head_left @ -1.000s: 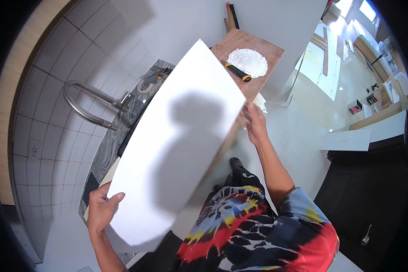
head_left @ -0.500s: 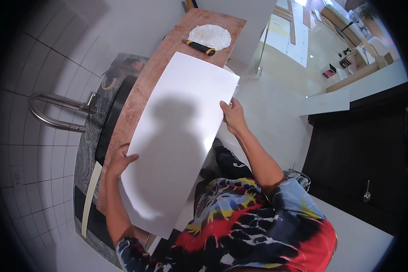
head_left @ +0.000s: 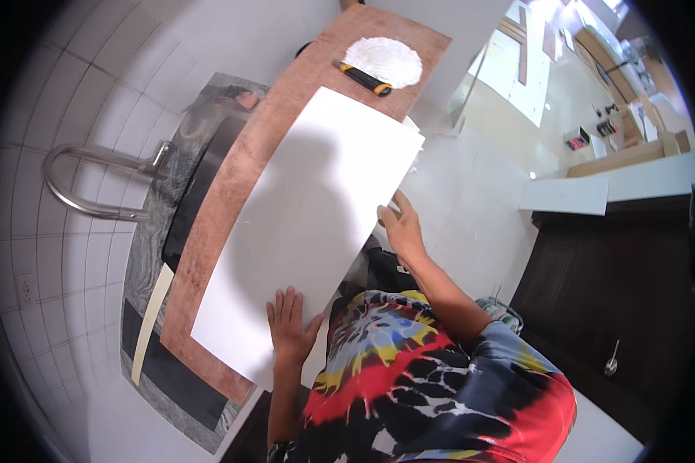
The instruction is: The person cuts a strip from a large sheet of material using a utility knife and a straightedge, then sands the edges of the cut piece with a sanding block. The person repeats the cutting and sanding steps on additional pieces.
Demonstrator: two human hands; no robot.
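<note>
A large white rectangular panel lies along a reddish-brown board, with my shadow across it. My left hand rests flat on the panel near its close end, its fingers spread. At the panel's right edge is my right hand, thumb at the rim and fingertips partly hidden beside or under it. Beyond the panel's far end, a black and yellow utility knife lies against a round, wrinkled white mass on the brown board.
A curved metal faucet rises at the left beside a grey stone counter. A pale strip lies across the counter. To the right are a dark door with a metal handle and the light tiled floor.
My left hand has left the panel's left edge and now lies flat on its near part. My right hand has slid closer along the right edge. The panel sits farther right on the board.
</note>
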